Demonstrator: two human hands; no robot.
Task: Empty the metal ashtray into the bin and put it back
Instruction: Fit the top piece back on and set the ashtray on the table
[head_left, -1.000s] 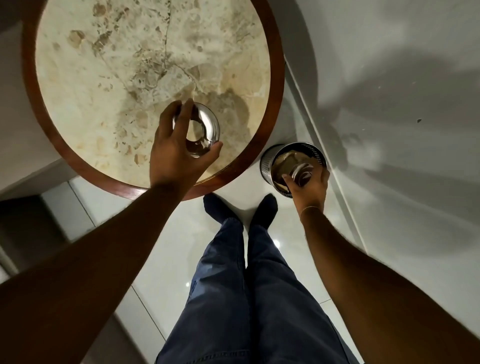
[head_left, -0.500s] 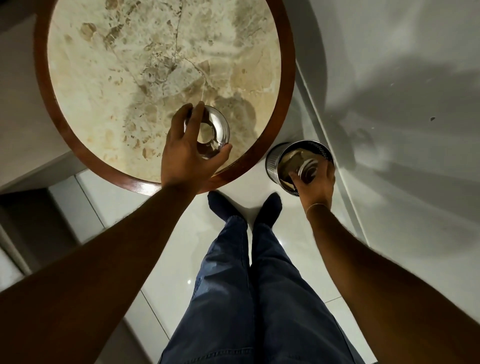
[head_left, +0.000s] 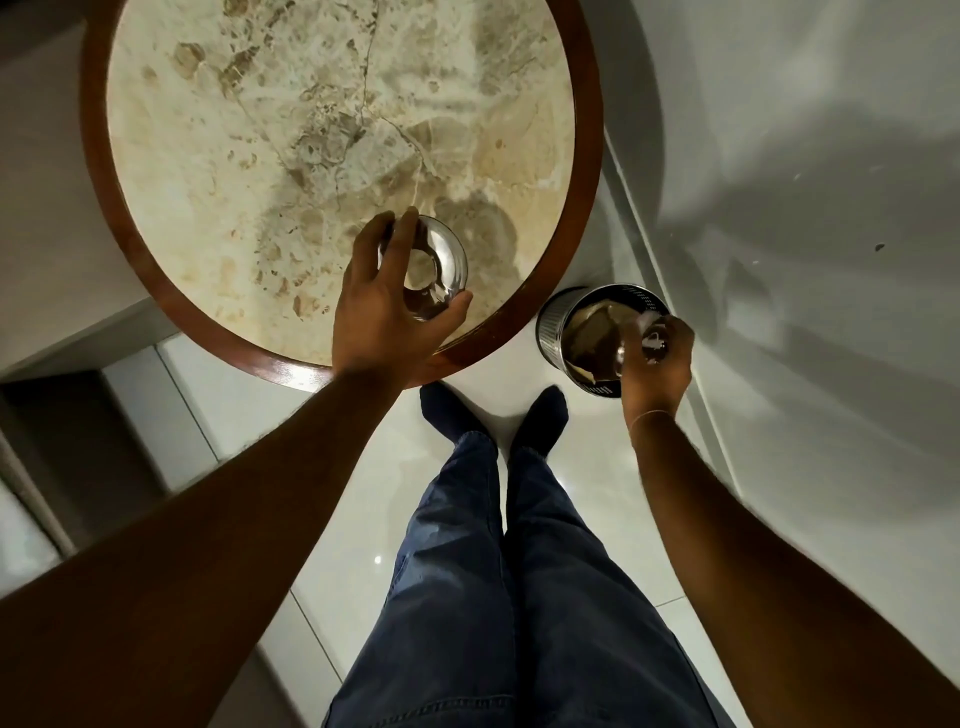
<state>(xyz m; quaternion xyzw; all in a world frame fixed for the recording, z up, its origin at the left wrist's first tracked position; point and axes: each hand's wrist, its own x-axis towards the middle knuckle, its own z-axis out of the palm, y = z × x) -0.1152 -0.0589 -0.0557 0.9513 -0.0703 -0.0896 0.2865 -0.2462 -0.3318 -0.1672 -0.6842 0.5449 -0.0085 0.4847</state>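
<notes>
The metal ashtray is in two parts. Its shiny ring-shaped top (head_left: 439, 262) rests on the round marble table (head_left: 260, 130) near the front edge, and my left hand (head_left: 382, 306) grips it from the near side with fingers and thumb around its rim. My right hand (head_left: 660, 364) holds the small metal ashtray cup (head_left: 649, 338) tipped over the mouth of the perforated metal bin (head_left: 556, 325), which stands on the floor right of the table. The cup is blurred and mostly covered by my fingers. Crumpled paper lies inside the bin.
The table has a dark wooden rim (head_left: 98, 171). My legs in blue jeans and dark socks (head_left: 452, 410) stand on glossy white floor tiles just in front of table and bin. A pale wall or panel (head_left: 805, 208) rises right behind the bin.
My right hand has turned the ashtray cup further over the bin, and it now looks blurred. My left hand keeps its hold on the ashtray top on the table.
</notes>
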